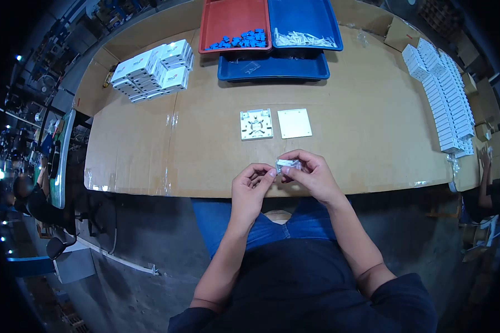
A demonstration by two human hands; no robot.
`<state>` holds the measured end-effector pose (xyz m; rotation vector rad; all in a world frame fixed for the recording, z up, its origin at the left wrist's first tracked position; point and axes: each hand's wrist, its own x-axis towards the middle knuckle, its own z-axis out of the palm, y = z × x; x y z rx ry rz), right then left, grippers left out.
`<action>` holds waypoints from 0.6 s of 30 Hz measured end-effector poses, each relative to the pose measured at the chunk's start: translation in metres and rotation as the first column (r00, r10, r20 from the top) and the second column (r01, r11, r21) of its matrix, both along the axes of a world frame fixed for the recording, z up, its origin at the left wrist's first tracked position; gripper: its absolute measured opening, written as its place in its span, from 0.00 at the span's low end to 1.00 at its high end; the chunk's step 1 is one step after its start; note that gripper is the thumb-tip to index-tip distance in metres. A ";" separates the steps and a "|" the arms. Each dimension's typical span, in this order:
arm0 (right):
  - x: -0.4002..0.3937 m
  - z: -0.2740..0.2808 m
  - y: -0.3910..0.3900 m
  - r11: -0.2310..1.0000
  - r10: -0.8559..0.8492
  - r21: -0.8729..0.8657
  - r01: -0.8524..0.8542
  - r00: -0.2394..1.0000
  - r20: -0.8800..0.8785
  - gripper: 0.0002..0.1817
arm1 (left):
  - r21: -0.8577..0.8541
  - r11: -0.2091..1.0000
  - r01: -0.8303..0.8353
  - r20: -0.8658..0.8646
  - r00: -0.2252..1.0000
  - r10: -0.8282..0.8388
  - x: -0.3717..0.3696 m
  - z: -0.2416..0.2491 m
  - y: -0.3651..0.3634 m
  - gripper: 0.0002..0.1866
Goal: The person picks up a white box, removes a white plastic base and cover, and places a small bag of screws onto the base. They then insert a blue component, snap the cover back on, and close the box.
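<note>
Between my hands, just over the table's near edge, is a small clear plastic bag [289, 164] with something white inside. My right hand [312, 176] pinches the bag between thumb and fingers. The thumb and forefinger of my left hand [251, 186] close on the bag's left end; the exact contact is too small to see clearly. Beyond my hands lies a square white box base [256, 124] with its inner side up, showing a central round fitting and dark slots. Beside it on the right is a flat white square cover [294, 123].
At the back, a red tray [208, 25] holds blue pieces and a blue tray [304, 11] holds white sticks. Another blue tray [272, 72] sits before them. Stacked white boxes stand at left [150, 72] and right [441, 102] on the cardboard-covered table [205, 122]. Other people work at both sides.
</note>
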<state>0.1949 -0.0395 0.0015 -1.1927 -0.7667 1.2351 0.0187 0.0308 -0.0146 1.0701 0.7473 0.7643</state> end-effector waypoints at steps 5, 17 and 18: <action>0.001 -0.001 0.000 0.999 0.044 0.004 -0.043 0.999 -0.020 0.17 | -0.087 0.994 -0.066 0.022 0.997 0.068 -0.003 -0.007 0.000 0.04; -0.005 -0.001 0.002 0.998 0.065 0.009 -0.065 0.995 -0.075 0.18 | -0.372 0.924 0.092 0.295 0.955 0.024 -0.006 0.002 -0.001 0.16; -0.004 -0.001 0.003 0.998 0.066 0.013 -0.066 0.995 -0.072 0.18 | -0.358 0.928 0.103 0.257 0.966 -0.008 -0.006 0.004 0.000 0.17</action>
